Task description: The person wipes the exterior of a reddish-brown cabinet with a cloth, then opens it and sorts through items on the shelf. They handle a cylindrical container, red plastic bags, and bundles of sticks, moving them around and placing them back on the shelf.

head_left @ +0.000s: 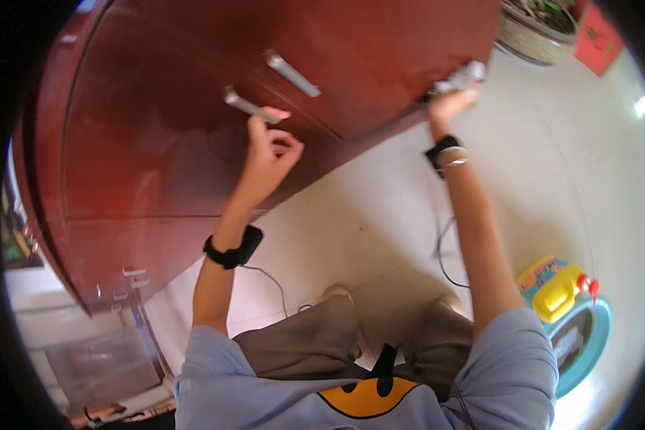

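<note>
A dark red wooden cupboard (pixel 158 136) fills the upper left, with two metal bar handles on its doors. My left hand (pixel 269 150) reaches up to the left handle (pixel 247 105), fingertips touching its lower end, fingers loosely curled. My right hand (pixel 450 102) is at the cupboard's lower right corner, pressing a crumpled grey cloth (pixel 460 77) against the edge. Both wrists wear black bands, and the right wrist also has bracelets. The second handle (pixel 292 74) is untouched.
Pale tiled floor (pixel 552 179) spreads to the right. A yellow bottle with a red nozzle (pixel 560 290) stands in a teal bucket (pixel 600 351) at lower right. A woven basket (pixel 537 29) and a red item sit at the top right. Small drawers (pixel 132 283) are at lower left.
</note>
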A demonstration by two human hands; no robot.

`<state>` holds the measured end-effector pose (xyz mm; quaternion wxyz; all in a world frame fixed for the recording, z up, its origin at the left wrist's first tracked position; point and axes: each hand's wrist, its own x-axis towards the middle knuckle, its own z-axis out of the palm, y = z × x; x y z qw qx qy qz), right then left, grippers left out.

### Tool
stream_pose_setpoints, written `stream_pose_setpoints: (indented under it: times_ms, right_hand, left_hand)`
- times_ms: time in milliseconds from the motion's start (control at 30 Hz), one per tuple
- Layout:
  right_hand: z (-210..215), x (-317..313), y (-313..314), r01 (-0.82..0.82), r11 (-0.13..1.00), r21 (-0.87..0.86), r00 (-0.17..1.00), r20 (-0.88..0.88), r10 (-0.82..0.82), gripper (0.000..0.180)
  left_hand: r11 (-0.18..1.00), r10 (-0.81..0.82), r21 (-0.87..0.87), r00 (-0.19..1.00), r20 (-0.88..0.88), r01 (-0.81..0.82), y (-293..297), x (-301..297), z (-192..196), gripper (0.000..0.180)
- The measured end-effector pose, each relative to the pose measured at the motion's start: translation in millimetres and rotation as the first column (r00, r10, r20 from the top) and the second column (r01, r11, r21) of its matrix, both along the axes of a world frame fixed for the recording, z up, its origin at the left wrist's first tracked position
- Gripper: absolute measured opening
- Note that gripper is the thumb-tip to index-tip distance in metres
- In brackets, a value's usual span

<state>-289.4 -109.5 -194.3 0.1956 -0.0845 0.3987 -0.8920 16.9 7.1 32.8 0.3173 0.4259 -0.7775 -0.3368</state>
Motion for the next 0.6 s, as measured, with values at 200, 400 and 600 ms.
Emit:
stream_pose_setpoints:
  times_ms: [200,400,600]
  right_hand:
    - [-52.5,-109.8,-6.7,0.077,0.709,0.701,0.825,-0.444,0.350,0.024]
    - [-47.4,-48.5,-5.7,0.228,0.741,0.632,0.907,-0.415,0.075,0.027]
    - [-37.7,91.6,32.9,0.057,0.599,0.799,0.878,-0.325,0.350,0.018]
  left_hand:
    - [1.000,-0.016,0.026,1.000,-0.008,0.016,-2.2,3.0,-0.6,0.050]
    - [0.999,-0.042,-0.002,0.999,-0.028,0.042,-3.8,5.6,-4.6,0.054]
    - [0.998,-0.057,-0.040,0.998,-0.042,0.055,-5.7,7.0,-6.3,0.055]
